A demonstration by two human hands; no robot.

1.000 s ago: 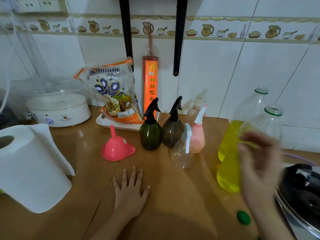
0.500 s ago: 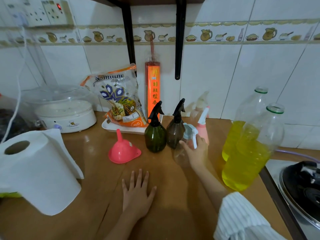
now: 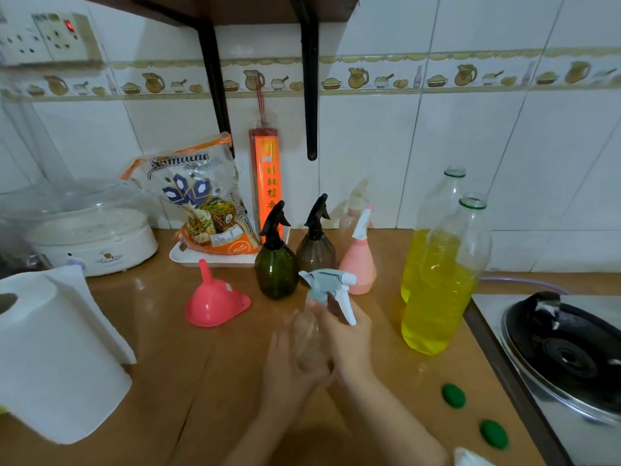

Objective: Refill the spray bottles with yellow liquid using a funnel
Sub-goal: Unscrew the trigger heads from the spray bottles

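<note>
Since the earlier frame, the clear spray bottle [image 3: 311,334] has been drawn nearer across the wooden counter [image 3: 188,381] and is now gripped by both hands. Its body is clasped by the left hand [image 3: 289,364], which was previously laid flat on the counter, while its neck, just below the grey-and-white trigger head [image 3: 331,287], is wrapped by the right hand [image 3: 347,341]. Two green caps [image 3: 453,395] are seen lying to the right. Further back, a pink funnel [image 3: 215,302] is stood mouth down, beside green [image 3: 276,264], brown [image 3: 316,245] and pink spray bottles [image 3: 359,260]. Two large bottles of yellow liquid [image 3: 437,297] are stood uncapped at right.
</note>
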